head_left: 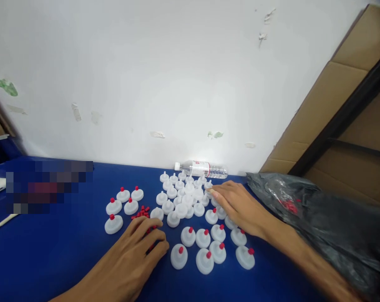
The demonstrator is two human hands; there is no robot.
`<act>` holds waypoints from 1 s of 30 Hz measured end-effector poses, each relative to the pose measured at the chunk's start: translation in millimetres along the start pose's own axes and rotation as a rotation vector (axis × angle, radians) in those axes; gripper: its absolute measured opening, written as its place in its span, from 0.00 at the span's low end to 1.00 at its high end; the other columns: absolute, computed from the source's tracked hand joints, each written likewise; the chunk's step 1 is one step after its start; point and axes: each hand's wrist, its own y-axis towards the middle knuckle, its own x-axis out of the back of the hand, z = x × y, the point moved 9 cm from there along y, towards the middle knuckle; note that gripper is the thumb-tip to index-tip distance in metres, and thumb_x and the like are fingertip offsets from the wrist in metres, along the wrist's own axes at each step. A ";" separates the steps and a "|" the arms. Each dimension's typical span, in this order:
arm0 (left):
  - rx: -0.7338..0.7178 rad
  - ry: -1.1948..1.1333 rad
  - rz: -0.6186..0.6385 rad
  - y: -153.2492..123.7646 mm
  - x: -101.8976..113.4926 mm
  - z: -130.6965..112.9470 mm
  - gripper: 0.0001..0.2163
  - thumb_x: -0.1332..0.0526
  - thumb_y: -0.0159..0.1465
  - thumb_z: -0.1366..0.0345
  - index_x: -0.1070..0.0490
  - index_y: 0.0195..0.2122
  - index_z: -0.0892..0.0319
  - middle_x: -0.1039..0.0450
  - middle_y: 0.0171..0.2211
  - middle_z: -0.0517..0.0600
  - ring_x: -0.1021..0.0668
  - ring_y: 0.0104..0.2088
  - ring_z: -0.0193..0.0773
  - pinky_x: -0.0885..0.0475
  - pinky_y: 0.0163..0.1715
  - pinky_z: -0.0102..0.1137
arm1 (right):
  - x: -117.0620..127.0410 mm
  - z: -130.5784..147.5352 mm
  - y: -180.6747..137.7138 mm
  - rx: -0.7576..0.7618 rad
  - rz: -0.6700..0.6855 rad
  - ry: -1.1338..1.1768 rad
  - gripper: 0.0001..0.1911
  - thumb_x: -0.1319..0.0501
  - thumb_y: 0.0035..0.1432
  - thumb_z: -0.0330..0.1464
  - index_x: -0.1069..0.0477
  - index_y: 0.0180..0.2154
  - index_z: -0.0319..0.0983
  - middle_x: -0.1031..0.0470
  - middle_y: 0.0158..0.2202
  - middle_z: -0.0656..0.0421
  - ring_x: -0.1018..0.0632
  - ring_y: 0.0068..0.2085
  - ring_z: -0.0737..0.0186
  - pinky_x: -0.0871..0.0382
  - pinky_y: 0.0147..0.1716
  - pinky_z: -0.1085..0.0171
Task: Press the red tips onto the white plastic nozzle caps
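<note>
Small red plastic plugs (141, 213) sit in the left hand (136, 251), grip narrow around them; they seem best pinched singly. The right hand (240, 207), grip wide, covers white plastic caps (181, 197).

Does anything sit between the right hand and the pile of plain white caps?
Nothing visible does. The right hand rests on the right edge of the white caps, its fingertips touching them.
</note>
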 end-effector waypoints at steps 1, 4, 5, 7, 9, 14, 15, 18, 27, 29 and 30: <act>-0.003 -0.006 0.005 2.8 3.3 -2.2 0.17 0.51 0.77 0.76 0.24 0.42 0.55 0.21 0.40 0.44 0.26 0.52 0.40 0.41 0.62 0.34 | -2.7 0.5 3.9 0.018 0.017 -0.001 0.26 0.57 0.80 0.41 0.21 0.44 0.43 0.17 0.43 0.56 0.19 0.44 0.52 0.28 0.50 0.50; -0.024 -0.010 -0.019 9.6 16.7 -6.7 0.18 0.54 0.80 0.73 0.24 0.45 0.57 0.20 0.40 0.44 0.24 0.49 0.37 0.39 0.61 0.31 | -2.6 0.8 14.0 0.056 0.025 -0.002 0.26 0.55 0.80 0.41 0.21 0.41 0.42 0.16 0.41 0.55 0.18 0.46 0.51 0.27 0.52 0.50; -0.023 0.002 -0.038 10.3 21.4 -5.8 0.18 0.54 0.80 0.72 0.24 0.48 0.57 0.20 0.41 0.45 0.24 0.48 0.36 0.38 0.61 0.30 | 1.3 0.6 17.0 0.060 0.010 -0.001 0.25 0.54 0.79 0.42 0.20 0.42 0.42 0.16 0.43 0.55 0.18 0.48 0.50 0.27 0.54 0.50; -0.003 0.034 -0.057 9.2 27.3 -0.6 0.17 0.54 0.80 0.72 0.26 0.56 0.58 0.20 0.45 0.47 0.23 0.49 0.36 0.36 0.61 0.30 | 14.5 1.7 22.4 0.053 -0.034 0.000 0.20 0.48 0.78 0.44 0.21 0.47 0.42 0.18 0.49 0.53 0.19 0.52 0.48 0.27 0.55 0.49; 0.023 0.045 -0.058 5.8 29.1 7.0 0.17 0.52 0.79 0.73 0.29 0.62 0.57 0.22 0.49 0.49 0.23 0.51 0.36 0.32 0.59 0.30 | 29.6 8.9 27.3 0.050 -0.070 -0.001 0.17 0.42 0.74 0.46 0.23 0.52 0.43 0.21 0.54 0.52 0.19 0.52 0.48 0.25 0.53 0.49; 0.061 -0.002 -0.104 1.8 33.8 22.2 0.13 0.45 0.77 0.75 0.27 0.56 0.53 0.22 0.45 0.47 0.21 0.45 0.35 0.27 0.50 0.31 | 44.7 64.7 33.2 0.196 -0.060 0.019 0.13 0.41 0.75 0.41 0.26 0.56 0.48 0.25 0.57 0.55 0.19 0.35 0.62 0.21 0.40 0.55; 0.069 -0.005 -0.116 2.9 35.2 24.2 0.11 0.43 0.77 0.74 0.27 0.53 0.53 0.22 0.44 0.46 0.21 0.44 0.35 0.27 0.50 0.31 | 43.0 78.8 31.6 0.249 -0.048 0.054 0.13 0.42 0.76 0.39 0.27 0.57 0.47 0.25 0.57 0.55 0.18 0.40 0.60 0.21 0.42 0.56; 0.110 -0.026 -0.162 7.7 42.0 29.7 0.05 0.40 0.77 0.68 0.26 0.47 0.53 0.22 0.40 0.43 0.20 0.40 0.34 0.26 0.47 0.30 | 33.0 110.8 22.5 0.372 -0.004 0.151 0.14 0.43 0.76 0.33 0.31 0.59 0.45 0.22 0.54 0.56 0.19 0.51 0.56 0.23 0.51 0.56; 0.233 -0.173 -0.258 9.3 53.6 35.3 0.06 0.40 0.77 0.57 0.25 0.46 0.48 0.17 0.40 0.38 0.16 0.40 0.28 0.22 0.45 0.21 | 15.1 125.6 11.7 0.444 -0.016 0.288 0.22 0.37 0.73 0.31 0.40 0.63 0.46 0.21 0.55 0.56 0.19 0.53 0.57 0.21 0.50 0.58; 0.254 -0.183 -0.271 8.8 54.6 35.8 0.06 0.39 0.77 0.56 0.24 0.45 0.48 0.17 0.38 0.38 0.16 0.37 0.27 0.21 0.42 0.20 | 15.6 127.1 10.6 0.475 -0.051 0.299 0.20 0.38 0.73 0.32 0.39 0.62 0.45 0.20 0.53 0.55 0.18 0.51 0.57 0.21 0.48 0.59; 0.268 -0.181 -0.281 8.4 55.5 36.5 0.06 0.39 0.76 0.56 0.24 0.45 0.47 0.16 0.37 0.37 0.16 0.36 0.28 0.21 0.40 0.20 | 16.3 127.7 9.9 0.488 -0.069 0.303 0.19 0.38 0.74 0.31 0.38 0.61 0.44 0.19 0.53 0.55 0.17 0.51 0.58 0.20 0.48 0.59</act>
